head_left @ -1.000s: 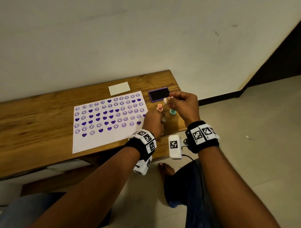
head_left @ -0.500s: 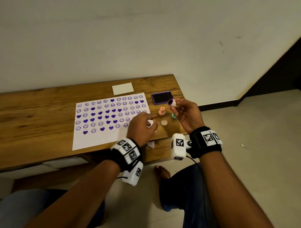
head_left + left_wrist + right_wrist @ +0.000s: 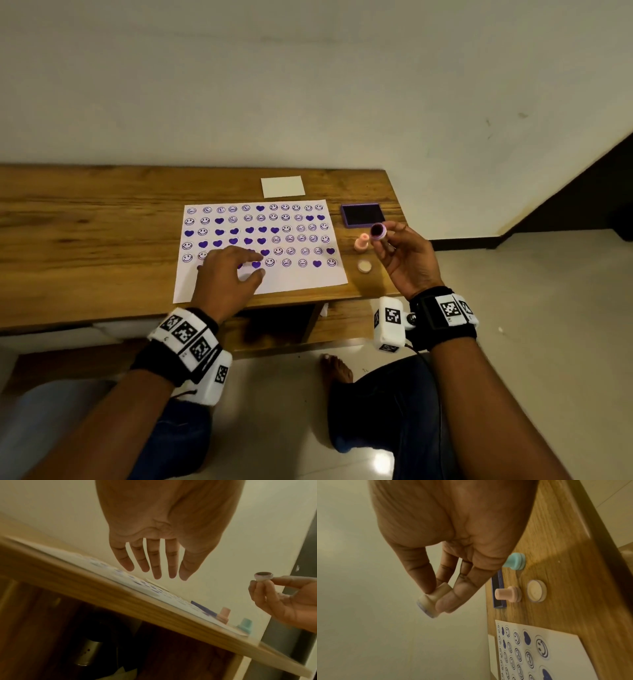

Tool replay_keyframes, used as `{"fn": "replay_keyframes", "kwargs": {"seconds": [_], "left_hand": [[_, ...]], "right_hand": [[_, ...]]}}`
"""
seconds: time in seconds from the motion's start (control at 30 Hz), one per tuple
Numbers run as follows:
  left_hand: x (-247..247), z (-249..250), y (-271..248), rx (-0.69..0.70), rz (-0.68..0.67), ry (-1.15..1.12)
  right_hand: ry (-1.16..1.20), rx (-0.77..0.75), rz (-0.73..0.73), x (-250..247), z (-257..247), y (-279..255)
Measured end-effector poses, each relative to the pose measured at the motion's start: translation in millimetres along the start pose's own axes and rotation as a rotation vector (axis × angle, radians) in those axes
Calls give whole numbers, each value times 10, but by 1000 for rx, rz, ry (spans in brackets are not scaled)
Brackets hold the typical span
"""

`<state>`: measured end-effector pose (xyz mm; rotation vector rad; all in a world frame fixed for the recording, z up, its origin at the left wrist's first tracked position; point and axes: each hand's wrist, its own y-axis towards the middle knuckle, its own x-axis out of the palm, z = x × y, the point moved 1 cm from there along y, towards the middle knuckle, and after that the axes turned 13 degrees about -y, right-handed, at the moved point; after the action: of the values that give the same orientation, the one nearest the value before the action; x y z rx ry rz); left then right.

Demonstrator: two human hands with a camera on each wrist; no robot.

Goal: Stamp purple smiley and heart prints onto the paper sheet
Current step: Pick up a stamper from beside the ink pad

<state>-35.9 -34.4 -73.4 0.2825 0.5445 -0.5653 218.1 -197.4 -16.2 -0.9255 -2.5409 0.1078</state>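
Hovering flat, fingers spread, left hand point(image 3: 228, 272) over paper sheet point(image 3: 301, 281); right hand point(image 3: 407, 260) pinches stamp point(image 3: 378, 232)

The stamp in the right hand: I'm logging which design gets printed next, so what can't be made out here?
- Stamp design: head view, inked face too small and dark; right wrist view, face turned away.
- Prints near the paper sheet's lower left: head view, left hand covers them.
- Teal stamp: head view, behind right hand.
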Motion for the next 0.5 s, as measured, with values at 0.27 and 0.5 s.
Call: {"fn": "replay_keyframes", "kwargs": {"seconds": [0.27, 0.5], "left_hand": [[145, 144, 86, 64, -119, 75], [128, 111, 222, 43, -146, 125]], "right_hand": [[-148, -19, 58, 16, 34, 156], [-933, -80, 160, 270, -402, 753]]}}
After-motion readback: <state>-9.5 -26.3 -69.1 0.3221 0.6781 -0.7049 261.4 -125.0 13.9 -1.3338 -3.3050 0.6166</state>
